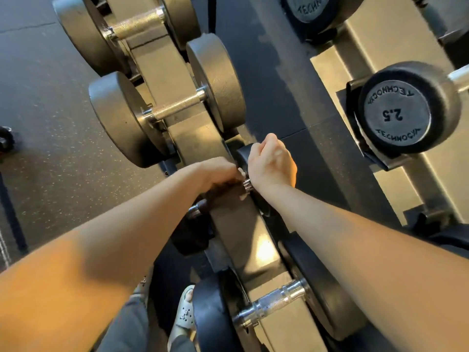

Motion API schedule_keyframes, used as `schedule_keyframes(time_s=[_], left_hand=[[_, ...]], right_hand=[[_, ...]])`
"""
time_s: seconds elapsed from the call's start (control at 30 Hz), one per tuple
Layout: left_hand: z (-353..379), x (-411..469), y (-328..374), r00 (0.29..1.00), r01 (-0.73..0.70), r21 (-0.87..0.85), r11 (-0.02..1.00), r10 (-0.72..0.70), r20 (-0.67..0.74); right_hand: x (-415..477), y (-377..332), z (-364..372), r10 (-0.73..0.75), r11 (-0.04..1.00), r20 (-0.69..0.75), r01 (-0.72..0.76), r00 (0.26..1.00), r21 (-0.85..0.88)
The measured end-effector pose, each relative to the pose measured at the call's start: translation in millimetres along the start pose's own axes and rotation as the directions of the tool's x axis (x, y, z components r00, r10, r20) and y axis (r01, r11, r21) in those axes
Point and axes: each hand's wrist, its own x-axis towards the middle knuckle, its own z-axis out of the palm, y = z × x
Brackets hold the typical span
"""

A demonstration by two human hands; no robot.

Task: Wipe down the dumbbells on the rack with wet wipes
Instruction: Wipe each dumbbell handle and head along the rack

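The dumbbell (245, 185) I am working on lies across the grey rack (261, 252) at mid-frame, mostly hidden by my hands. My left hand (218, 174) curls round its chrome handle; a pale scrap shows at the fingertips, and I cannot tell whether it is a wet wipe. My right hand (271, 163) sits back-up over the black far head, its fingers curled over the rim. The two hands almost touch at the handle.
More black dumbbells rest on the same rack: one farther along (177, 109), another beyond it (137, 24), one nearer me (276, 301). A second rack on the right holds a dumbbell marked 2.5 (397, 115). Speckled rubber floor (50, 97) lies left. My foot in a grey clog (185, 316) stands below.
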Motion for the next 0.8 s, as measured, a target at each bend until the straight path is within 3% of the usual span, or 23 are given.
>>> schedule_keyframes(time_s=[0.07,0.13,0.17,0.3,0.4,0.5,0.57,0.63,0.7,0.73,0.8], left_hand=[[4.6,-22.2,-6.2,0.944,-0.2,0.119,0.973,0.223,-0.241],[18.7,-37.0,-9.8,0.888,-0.325,0.215,0.921,0.375,-0.266],[23.8,-37.0,-10.2,0.884,-0.328,0.239,0.914,0.386,-0.265],[9.0,-23.4,-2.6,0.958,-0.21,0.1,0.973,0.225,-0.178],[-6.6,-12.3,5.9,1.0,-0.016,-0.009,1.0,0.016,-0.014],[-3.8,0.2,4.8,0.955,0.17,-0.111,0.979,-0.136,0.264],[0.9,5.9,0.6,0.945,0.198,-0.157,0.968,-0.147,0.292],[3.8,0.7,1.7,0.971,0.16,-0.174,0.972,-0.123,0.207],[7.5,-9.7,-4.3,0.998,-0.004,-0.072,0.997,-0.001,-0.062],[10.2,-17.5,-8.2,0.974,-0.114,0.014,0.993,0.115,-0.198],[17.5,-31.1,-16.2,0.888,-0.306,0.211,0.928,0.359,-0.289]], right_hand=[[2.0,-1.2,-1.9,-0.037,0.999,0.035,0.038,0.999,-0.029],[4.1,-2.3,-4.9,-0.069,0.996,0.065,0.072,0.995,-0.048],[4.9,-1.9,-6.7,-0.084,0.995,0.082,0.089,0.993,-0.053],[6.9,3.9,-8.5,-0.134,0.988,0.127,0.141,0.983,-0.054],[8.2,6.4,-8.0,-0.141,0.989,0.144,0.147,0.98,-0.032],[9.8,9.5,-10.7,-0.146,0.989,0.183,0.149,0.972,-0.001],[10.1,11.3,-11.5,-0.164,0.986,0.179,0.164,0.97,0.011],[11.1,13.0,-9.0,-0.171,0.985,0.165,0.168,0.971,0.033],[11.2,16.2,-5.9,-0.185,0.982,0.14,0.181,0.973,0.044],[11.1,17.7,-4.3,-0.198,0.98,0.117,0.195,0.973,0.042],[9.6,20.2,-1.5,-0.261,0.965,0.053,0.261,0.964,0.006]])
